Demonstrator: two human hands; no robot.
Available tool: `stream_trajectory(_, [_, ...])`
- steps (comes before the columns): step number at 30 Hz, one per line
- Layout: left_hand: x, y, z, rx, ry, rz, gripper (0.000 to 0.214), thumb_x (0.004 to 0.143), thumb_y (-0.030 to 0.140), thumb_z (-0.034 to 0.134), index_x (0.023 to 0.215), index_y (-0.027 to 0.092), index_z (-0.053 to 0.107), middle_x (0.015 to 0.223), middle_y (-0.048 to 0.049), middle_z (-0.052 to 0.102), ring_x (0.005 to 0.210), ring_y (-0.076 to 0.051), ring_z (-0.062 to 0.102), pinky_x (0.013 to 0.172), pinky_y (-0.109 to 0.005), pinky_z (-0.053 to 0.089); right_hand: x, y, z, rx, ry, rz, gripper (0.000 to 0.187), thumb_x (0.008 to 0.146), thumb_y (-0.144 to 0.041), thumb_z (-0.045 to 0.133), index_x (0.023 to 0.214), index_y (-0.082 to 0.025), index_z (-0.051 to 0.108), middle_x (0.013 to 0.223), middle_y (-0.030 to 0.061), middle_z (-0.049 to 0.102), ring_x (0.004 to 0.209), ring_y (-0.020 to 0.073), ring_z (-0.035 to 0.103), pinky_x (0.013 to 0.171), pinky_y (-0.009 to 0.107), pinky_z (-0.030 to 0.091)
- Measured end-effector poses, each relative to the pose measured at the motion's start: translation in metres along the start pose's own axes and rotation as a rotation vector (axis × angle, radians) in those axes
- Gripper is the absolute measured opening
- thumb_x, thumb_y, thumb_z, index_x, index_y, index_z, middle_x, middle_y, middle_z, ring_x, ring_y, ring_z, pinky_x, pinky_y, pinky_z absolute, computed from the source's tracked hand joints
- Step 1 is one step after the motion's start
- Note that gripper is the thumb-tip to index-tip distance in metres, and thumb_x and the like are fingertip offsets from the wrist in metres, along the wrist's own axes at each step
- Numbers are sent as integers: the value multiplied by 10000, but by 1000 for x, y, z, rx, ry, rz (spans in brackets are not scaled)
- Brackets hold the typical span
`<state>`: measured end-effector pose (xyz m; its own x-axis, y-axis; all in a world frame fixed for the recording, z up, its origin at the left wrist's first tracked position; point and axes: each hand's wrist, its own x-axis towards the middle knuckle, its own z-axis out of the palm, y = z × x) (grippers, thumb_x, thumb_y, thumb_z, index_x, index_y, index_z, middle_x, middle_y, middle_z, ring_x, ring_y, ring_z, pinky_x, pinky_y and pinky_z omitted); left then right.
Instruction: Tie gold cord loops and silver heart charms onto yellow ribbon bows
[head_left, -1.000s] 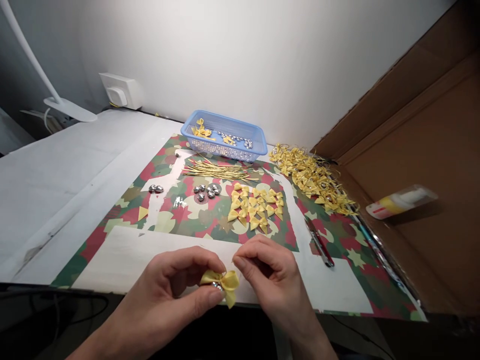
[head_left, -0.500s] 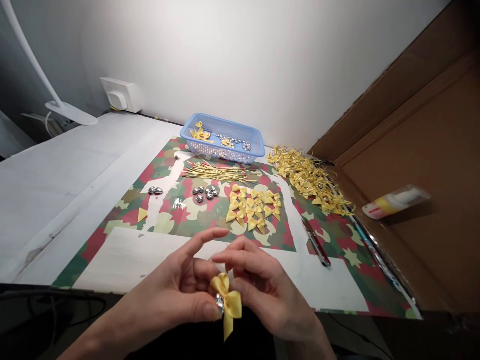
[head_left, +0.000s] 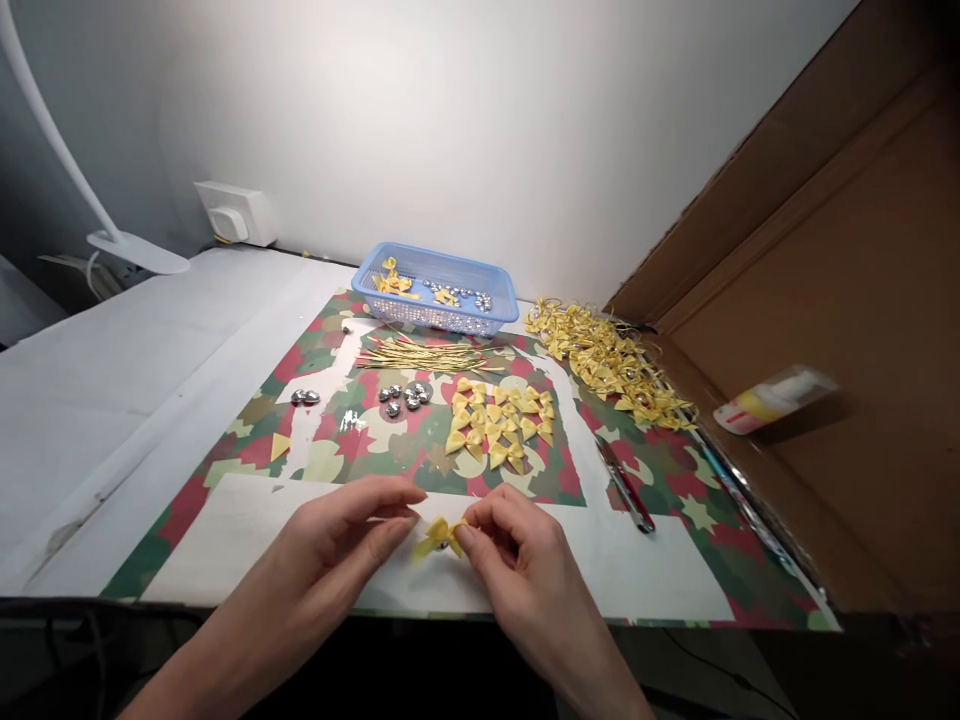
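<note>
Between thumb and fingers, my right hand (head_left: 525, 555) pinches the right side of a yellow ribbon bow (head_left: 441, 537). A bit of something silver shows under the bow's middle. Just left of the bow is my left hand (head_left: 337, 555), its thumb and forefinger slightly apart with nothing visible between them. Beyond the hands lie rows of yellow bows (head_left: 499, 425), and to their left several small silver bells (head_left: 405, 398). Thin gold ties (head_left: 427, 355) lie in a bundle behind these.
A blue basket (head_left: 435, 318) with bows and bells stands by the wall. Finished-looking bows with loops (head_left: 607, 355) are heaped at the right. A utility knife (head_left: 626, 485) lies on the camouflage-patterned sheet (head_left: 360, 455). A bottle (head_left: 772, 400) is beside the cardboard wall (head_left: 840, 280).
The bow has moved up and away from me, over the white paper, and has turned. My left thumb has come off the silver bell; my right fingers now pinch the bow.
</note>
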<state>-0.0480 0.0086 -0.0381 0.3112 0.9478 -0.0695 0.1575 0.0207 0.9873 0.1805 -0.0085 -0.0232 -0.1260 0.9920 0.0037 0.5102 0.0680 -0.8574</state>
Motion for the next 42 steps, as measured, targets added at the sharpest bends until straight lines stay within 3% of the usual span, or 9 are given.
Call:
stream_trajectory(7, [21,6,-15,406,237,154,314,1041,464,592,1164,244,781,1145,-69,843,1005,-262,818,781,-300,661,9,19,17,-188,154,-90,280,1005,-292,524,775,-199,654,784,34,586,654,164,552,600,288,379])
stream_trajectory(14, [48,30,-28,624,350,203,311,1042,425,555,1121,226,780,1069,-84,838,887,-276,779,736,-371,598,11,18,16,12,213,-18,268,1021,-409,605,1049,-213,786,909,38,652,669,153,592,604,267,458])
stream_trajectory(18, [88,43,-42,789,342,213,211,1043,304,598,1045,197,779,1046,-97,836,938,-284,776,821,-404,594,11,29,13,185,356,13,362,1081,-464,540,1105,-216,802,1017,76,723,886,193,695,779,262,550])
stream_trajectory(23, [150,44,-55,947,284,196,194,1058,352,702,1078,166,754,1087,-65,789,960,-239,763,893,-448,634,6,46,18,262,366,-28,383,1086,-439,534,1232,-215,808,1014,90,745,625,146,589,562,248,517])
stream_trajectory(29, [205,31,-38,1041,186,196,214,1054,326,713,1209,181,736,1244,-95,757,1059,-260,749,931,-474,639,4,47,32,310,515,-40,350,1063,-435,589,1224,-235,828,1093,103,781,677,160,641,567,238,547])
stream_trajectory(37, [215,21,-28,1008,150,227,279,1052,340,714,1288,192,709,1302,-105,732,1068,-269,745,909,-468,648,7,48,33,310,531,-186,356,1109,-359,501,1236,-221,803,1040,101,775,935,213,739,906,307,633])
stream_trajectory(40, [213,23,-28,978,164,248,275,1053,344,713,1285,196,711,1301,-105,733,1063,-265,746,906,-462,648,7,47,33,328,526,-223,347,1116,-335,482,1263,-258,787,995,69,780,948,212,752,951,336,626])
stream_trajectory(42, [211,24,-29,955,181,259,259,1053,341,713,1263,190,718,1279,-101,741,1056,-263,747,910,-466,646,6,48,34,361,561,-191,355,1122,-347,491,1388,-269,713,1001,56,792,932,204,758,953,343,624])
